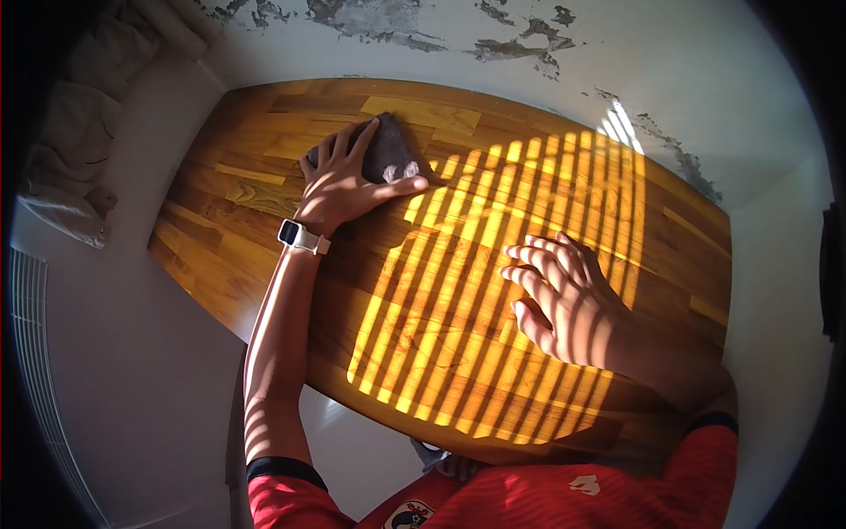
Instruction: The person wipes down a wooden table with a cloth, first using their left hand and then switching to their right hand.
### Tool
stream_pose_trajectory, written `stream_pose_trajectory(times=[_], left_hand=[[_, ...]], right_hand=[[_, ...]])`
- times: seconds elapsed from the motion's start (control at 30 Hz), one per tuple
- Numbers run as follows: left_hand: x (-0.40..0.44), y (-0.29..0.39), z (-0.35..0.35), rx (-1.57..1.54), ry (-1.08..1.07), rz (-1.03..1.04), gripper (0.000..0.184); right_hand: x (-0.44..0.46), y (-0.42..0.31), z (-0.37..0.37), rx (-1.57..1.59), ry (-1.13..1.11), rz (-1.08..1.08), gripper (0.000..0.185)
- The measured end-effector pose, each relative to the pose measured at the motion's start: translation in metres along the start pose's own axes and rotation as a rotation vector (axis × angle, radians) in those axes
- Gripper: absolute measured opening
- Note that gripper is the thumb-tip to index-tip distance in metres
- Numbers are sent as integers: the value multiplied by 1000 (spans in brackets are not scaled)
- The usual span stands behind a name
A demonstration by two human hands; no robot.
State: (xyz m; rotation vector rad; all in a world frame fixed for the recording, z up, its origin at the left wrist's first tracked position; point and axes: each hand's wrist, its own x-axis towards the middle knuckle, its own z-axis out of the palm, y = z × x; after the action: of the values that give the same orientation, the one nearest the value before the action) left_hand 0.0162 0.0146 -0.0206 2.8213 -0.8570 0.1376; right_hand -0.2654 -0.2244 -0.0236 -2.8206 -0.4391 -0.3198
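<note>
My left hand (339, 181), with a white smartwatch (302, 236) at the wrist, lies over a dark grey cloth (385, 154) near the far side of the wooden tabletop (220, 212). Its fingers and thumb spread across the cloth and press it against the wood; part of the cloth is hidden beneath the palm. To the right, my right hand (564, 300) is over the striped sunlit patch of the wood, fingers slightly bent and apart, holding nothing. Whether its fingertips touch the surface cannot be made out.
A white wall (423, 62) with peeling paint stands along the table's far edge. Pale fabric (70, 167) hangs at the upper left. A slatted white vent or blind (35, 335) is low on the left. The table's near edge is close to my body.
</note>
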Motion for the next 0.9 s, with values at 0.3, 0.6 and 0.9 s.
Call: stream_pose_trajectory(times=[0.3, 0.6, 0.9], left_hand=[[-27, 54, 8, -124, 7, 245, 136], [-2, 1, -6, -69, 8, -136, 123], [-10, 10, 7, -68, 13, 7, 141]], right_hand=[[0, 0, -1, -19, -29, 2, 41], [-1, 2, 3, 32, -19, 9, 39], [0, 2, 3, 33, -20, 15, 39]])
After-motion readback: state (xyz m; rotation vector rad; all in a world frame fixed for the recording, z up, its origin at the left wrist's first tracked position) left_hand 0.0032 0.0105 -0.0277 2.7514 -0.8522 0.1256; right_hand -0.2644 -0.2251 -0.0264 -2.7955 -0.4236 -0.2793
